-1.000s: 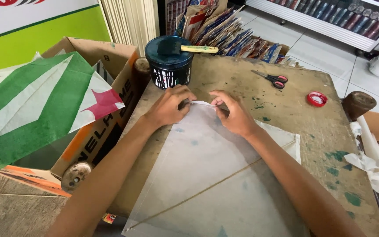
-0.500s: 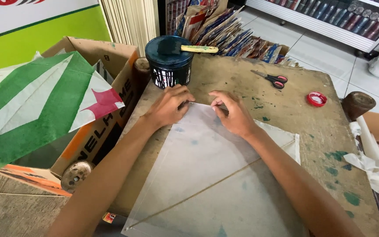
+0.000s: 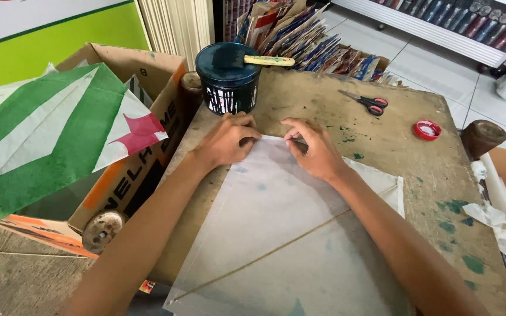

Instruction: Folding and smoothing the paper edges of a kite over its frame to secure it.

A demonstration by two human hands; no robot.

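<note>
The left hand [image 3: 226,140] and right hand [image 3: 314,149] press curled fingers on the top corner of the white sheet [image 3: 276,234] and pinch its edge. Just beyond the left hand stands a dark can [image 3: 228,82]; scissors [image 3: 367,102] lie past the right.

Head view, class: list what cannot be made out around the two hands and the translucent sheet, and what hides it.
- Top corner of the translucent sheet: covered by the left hand and right hand.
- Sheet's lower end: cut off by the bottom edge.
- Inside of the dark can: hidden by its lid and the brush.
</note>
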